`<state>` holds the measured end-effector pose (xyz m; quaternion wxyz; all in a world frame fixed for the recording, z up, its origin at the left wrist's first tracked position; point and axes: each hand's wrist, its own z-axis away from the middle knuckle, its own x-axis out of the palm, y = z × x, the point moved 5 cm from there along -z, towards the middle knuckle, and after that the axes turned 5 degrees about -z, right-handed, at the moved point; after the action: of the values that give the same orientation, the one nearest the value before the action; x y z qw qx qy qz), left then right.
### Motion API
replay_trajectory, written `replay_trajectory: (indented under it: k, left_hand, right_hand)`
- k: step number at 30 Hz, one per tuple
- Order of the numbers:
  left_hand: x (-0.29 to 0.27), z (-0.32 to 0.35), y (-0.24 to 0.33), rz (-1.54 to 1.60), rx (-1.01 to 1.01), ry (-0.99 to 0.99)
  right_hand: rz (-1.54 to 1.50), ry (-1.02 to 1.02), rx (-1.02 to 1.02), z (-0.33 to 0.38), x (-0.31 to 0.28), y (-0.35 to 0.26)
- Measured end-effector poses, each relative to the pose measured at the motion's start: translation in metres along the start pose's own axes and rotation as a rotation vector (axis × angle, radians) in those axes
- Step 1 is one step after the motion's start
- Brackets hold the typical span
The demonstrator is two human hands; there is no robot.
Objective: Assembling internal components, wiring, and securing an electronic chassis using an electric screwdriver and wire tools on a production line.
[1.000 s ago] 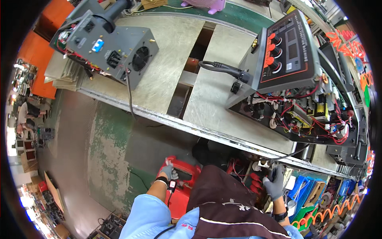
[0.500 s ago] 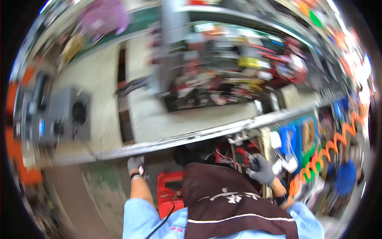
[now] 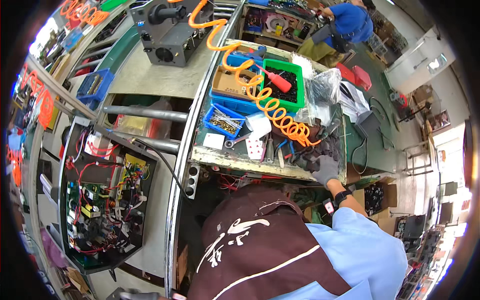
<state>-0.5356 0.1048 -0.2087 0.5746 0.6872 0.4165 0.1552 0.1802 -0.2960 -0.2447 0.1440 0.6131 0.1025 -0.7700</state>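
**A:** Status?

**B:** Right hand (image 3: 326,169), in a grey glove, is at 3 o'clock from frame centre. It lies palm down on the near right corner of the workbench (image 3: 235,161). The fingers rest on a dark clutter of tools (image 3: 311,152) just below the bottom end of the orange coiled hose (image 3: 272,102).

**A:** Holding anything?

**B:** Can't tell. The fingers curl into the pile and the tips are hidden, so there's no clear pinch. I read it as the reach-and-pick step, nothing lifted yet.

**A:** Left hand?

**B:** Left hand (image 3: 139,295) is only a grey sliver at 7 o'clock on the lower edge (mostly cut off). Its grip can't be told either.

**A:** What's around the right hand?

**B:** At 9 o'clock from it lie loose hand tools and a wrench (image 3: 234,143). At 10 o'clock is a blue tray of screws (image 3: 223,120). At 11 o'clock is a green bin (image 3: 299,82) with a red-handled screwdriver (image 3: 278,80) lying across it. The hose loops run over all of that.

**A:** What does the next move need?

**B:** My call is a firm close on one item, then a straight lift toward 6 o'clock. The hose end is touching the pile and could snag.

**A:** Room?

**B:** Tight. The bench edge drops off right under the wrist and the top is crowded. The open machine case (image 3: 102,200), with its wiring showing, sits well apart at 8 o'clock. Another person (image 3: 350,22) is far off at 1 o'clock.
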Motion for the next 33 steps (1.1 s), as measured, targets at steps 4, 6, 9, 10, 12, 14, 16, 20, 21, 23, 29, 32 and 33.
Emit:
replay_trajectory:
  k: [4,6,9,10,12,14,16,20,21,23,29,32,33]
  left_hand:
    - [0.066,-0.012,0.147,-0.04,0.516,-0.118]
    - [0.097,-0.002,0.182,0.238,0.549,-0.229]
    - [0.128,0.005,0.198,0.233,0.507,-0.374]
    - [0.132,0.004,0.192,0.218,0.434,-0.307]
    - [0.15,0.0,0.187,-0.111,0.488,-0.5]
    - [0.144,-0.006,0.185,-0.191,0.672,-0.345]
    - [0.131,-0.008,0.178,-0.047,0.622,-0.141]
    - [0.124,-0.009,0.174,0.124,0.424,-0.272]
    - [0.122,-0.006,0.178,0.129,0.48,-0.302]
    - [0.115,-0.002,0.185,0.057,0.49,-0.272]
    - [0.112,-0.005,0.189,0.026,0.532,-0.386]
    - [0.111,-0.013,0.183,-0.012,0.531,-0.454]
    - [0.112,-0.015,0.181,0.013,0.551,-0.42]
  right_hand:
    - [0.026,0.304,-0.011,-0.001,-0.012,-0.003]
    - [-0.206,0.264,-0.163,-0.006,-0.011,-0.039]
    - [-0.619,0.199,-0.672,-0.008,-0.017,-0.123]
    - [-0.594,0.23,-0.811,-0.009,-0.024,-0.146]
    - [-0.585,0.489,-0.874,-0.04,-0.053,-0.169]
    - [-0.674,0.667,-0.746,-0.096,-0.087,-0.168]
    - [-0.622,0.759,-0.57,-0.165,-0.112,-0.156]
    - [-0.251,0.365,-0.108,-0.271,-0.081,-0.136]
    - [-0.216,0.371,-0.146,-0.281,-0.072,-0.135]
    - [-0.168,0.347,-0.128,-0.298,-0.057,-0.131]
    - [-0.784,0.358,-0.229,-0.309,-0.055,-0.115]
    - [-1.439,0.263,-0.085,-0.282,-0.065,-0.111]
    - [-1.734,0.244,0.141,-0.262,-0.066,-0.105]
